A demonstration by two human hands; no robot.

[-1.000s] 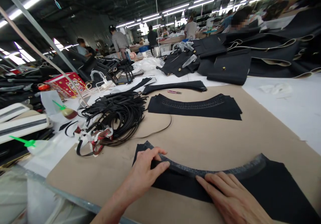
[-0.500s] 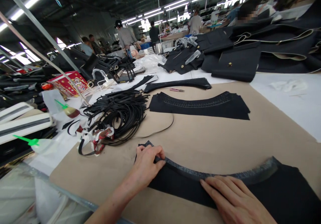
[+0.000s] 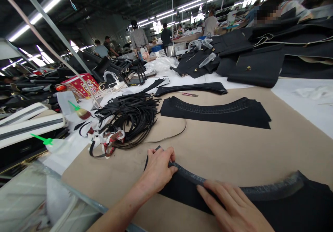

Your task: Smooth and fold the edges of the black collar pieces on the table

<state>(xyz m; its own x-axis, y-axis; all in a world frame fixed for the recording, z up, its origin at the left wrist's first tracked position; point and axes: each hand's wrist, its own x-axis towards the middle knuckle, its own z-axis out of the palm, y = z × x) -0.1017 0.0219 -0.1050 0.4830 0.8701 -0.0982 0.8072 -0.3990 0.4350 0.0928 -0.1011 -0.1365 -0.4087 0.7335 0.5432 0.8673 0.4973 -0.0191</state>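
Note:
A black curved panel [image 3: 283, 207] of leather-like material lies along the near side of the table, with a greyish, scuffed band following its concave edge. At the panel's left end, my left hand [image 3: 160, 169] has thumb and bent fingers closed on that edge. My right hand [image 3: 231, 206] rests on the panel with fingers stretched out, the fingertips on the band near its middle. Farther back lies a similar black panel [image 3: 213, 116] with rows of marks along its curve. Behind that are stacked narrow curved strips [image 3: 192, 89] and small red-handled thread snips [image 3: 189, 94].
A tangled bundle of thin black strips [image 3: 135, 117] sits on the left of the brown board [image 3: 234, 148]. Two squeeze bottles with green nozzles, a clear one [image 3: 58, 145] and one with amber liquid [image 3: 82, 113], stand left. Black bag pieces [image 3: 256, 63] are piled at the back.
My right hand has slid left along the curved edge, closer to my left hand. My left hand keeps its grip at the panel's left end. The whole view has shifted slightly.

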